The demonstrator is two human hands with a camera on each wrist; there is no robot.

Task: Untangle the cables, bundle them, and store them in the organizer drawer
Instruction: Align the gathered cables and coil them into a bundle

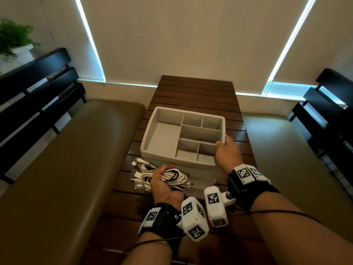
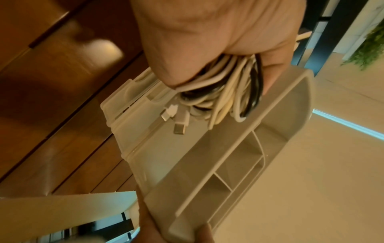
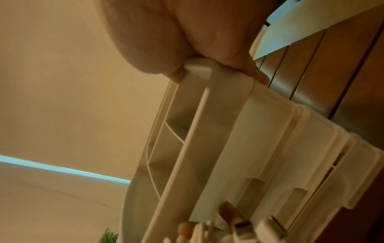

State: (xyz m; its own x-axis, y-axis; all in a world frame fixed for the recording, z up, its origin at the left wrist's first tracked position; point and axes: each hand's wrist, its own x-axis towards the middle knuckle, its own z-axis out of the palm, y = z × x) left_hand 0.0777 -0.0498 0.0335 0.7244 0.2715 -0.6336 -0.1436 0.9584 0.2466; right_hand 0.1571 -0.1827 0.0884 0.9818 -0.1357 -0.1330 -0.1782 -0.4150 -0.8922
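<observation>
Several white and black cables (image 1: pixel 172 176) coiled, plug ends splayed loose.

Left hand (image 1: pixel 162 185) gripping coiled cables (image 1: pixel 168 177) at 7 o'clock of organizer (image 1: pixel 150 148), right hand (image 1: pixel 226 152) holding its 4 o'clock corner, slatted table (image 1: pixel 196 92) beneath.

Organizer (image 1: pixel 147 145): matt grey plastic, smooth. Table (image 1: pixel 196 92): dark wood slats, slight sheen. Cables (image 1: pixel 172 177): glossy rubbery sheaths, metal plugs. Bench seat (image 1: pixel 66 159): smooth leatherette.
</observation>
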